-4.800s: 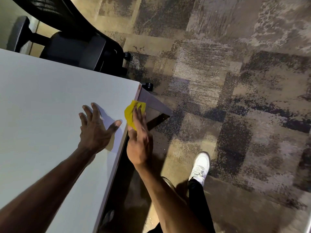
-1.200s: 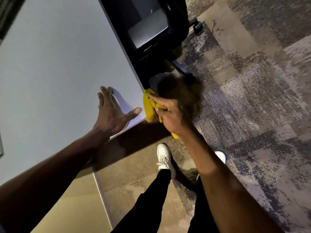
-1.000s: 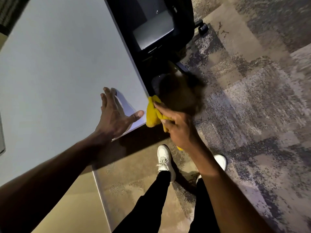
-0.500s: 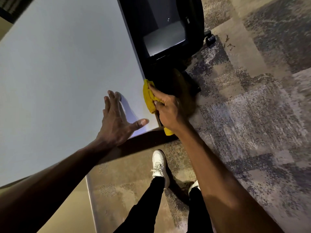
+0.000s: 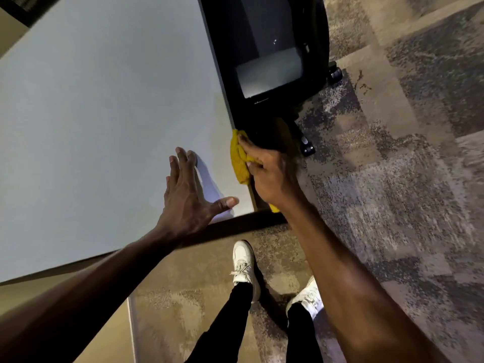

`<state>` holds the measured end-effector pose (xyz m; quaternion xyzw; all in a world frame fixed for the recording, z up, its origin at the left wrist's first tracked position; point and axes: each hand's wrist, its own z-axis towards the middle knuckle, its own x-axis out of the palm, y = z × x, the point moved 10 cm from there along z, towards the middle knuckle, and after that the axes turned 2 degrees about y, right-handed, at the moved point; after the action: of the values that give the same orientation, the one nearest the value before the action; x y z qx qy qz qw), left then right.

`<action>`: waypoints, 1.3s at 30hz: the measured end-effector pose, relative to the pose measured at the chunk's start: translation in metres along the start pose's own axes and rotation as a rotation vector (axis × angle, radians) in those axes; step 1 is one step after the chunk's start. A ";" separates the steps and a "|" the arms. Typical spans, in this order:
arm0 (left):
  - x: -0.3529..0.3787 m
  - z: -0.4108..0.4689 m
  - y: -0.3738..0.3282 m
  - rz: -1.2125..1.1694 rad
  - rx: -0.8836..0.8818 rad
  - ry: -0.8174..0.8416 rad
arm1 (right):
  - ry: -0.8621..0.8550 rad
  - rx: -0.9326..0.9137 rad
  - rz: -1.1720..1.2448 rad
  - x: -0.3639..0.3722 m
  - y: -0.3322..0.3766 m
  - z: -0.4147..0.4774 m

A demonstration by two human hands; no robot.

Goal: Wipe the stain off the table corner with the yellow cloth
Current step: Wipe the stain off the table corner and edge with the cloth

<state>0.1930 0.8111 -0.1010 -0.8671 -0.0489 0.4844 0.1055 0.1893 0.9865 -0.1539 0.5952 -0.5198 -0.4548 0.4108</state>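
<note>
A pale grey table (image 5: 104, 113) fills the left of the view, its near right corner close to my hands. My right hand (image 5: 269, 174) grips the crumpled yellow cloth (image 5: 238, 158) and presses it against the table's right edge, just beyond the corner. A bit of the cloth sticks out below my wrist. My left hand (image 5: 188, 197) lies flat on the tabletop with fingers spread, thumb pointing at the corner. I cannot make out a stain; the cloth covers the edge there.
A black office chair (image 5: 269, 61) on castors stands right beside the table's right edge, just beyond my right hand. My feet in white shoes (image 5: 243, 265) stand on patterned carpet below the corner. Open carpet lies to the right.
Since a second ago my right hand has slid the cloth from the corner farther along the table's right edge. My left hand has stayed flat on the tabletop.
</note>
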 end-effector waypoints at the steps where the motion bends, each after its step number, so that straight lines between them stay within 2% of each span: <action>1: 0.000 0.001 0.001 0.004 0.001 -0.003 | -0.008 -0.012 -0.016 -0.001 0.005 0.015; 5: 0.000 0.004 0.003 0.028 0.000 -0.003 | -0.081 -0.005 -0.105 -0.009 0.019 0.048; 8: 0.000 0.004 0.003 0.025 -0.009 -0.004 | -0.076 0.039 -0.046 -0.003 0.018 0.037; 16: -0.002 0.002 0.001 -0.021 -0.012 -0.013 | -0.155 0.093 0.042 0.009 -0.003 -0.105; 19: -0.005 0.000 0.000 -0.030 0.000 -0.028 | -0.182 0.147 0.115 0.014 -0.015 -0.123; 24: -0.005 0.000 -0.001 -0.028 0.009 -0.033 | -0.121 0.142 0.121 0.008 -0.012 -0.080; 32: -0.001 0.003 0.005 -0.027 0.004 -0.042 | -0.083 0.052 -0.083 -0.007 0.027 0.039; 35: 0.000 0.005 0.007 -0.026 0.011 -0.046 | -0.086 0.051 -0.086 -0.003 0.027 0.038; 39: 0.001 0.004 0.008 -0.028 0.033 -0.059 | -0.147 0.059 -0.072 0.001 0.016 -0.006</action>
<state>0.1899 0.8040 -0.1058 -0.8498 -0.0561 0.5090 0.1248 0.1909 0.9840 -0.1375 0.5902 -0.5401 -0.4961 0.3373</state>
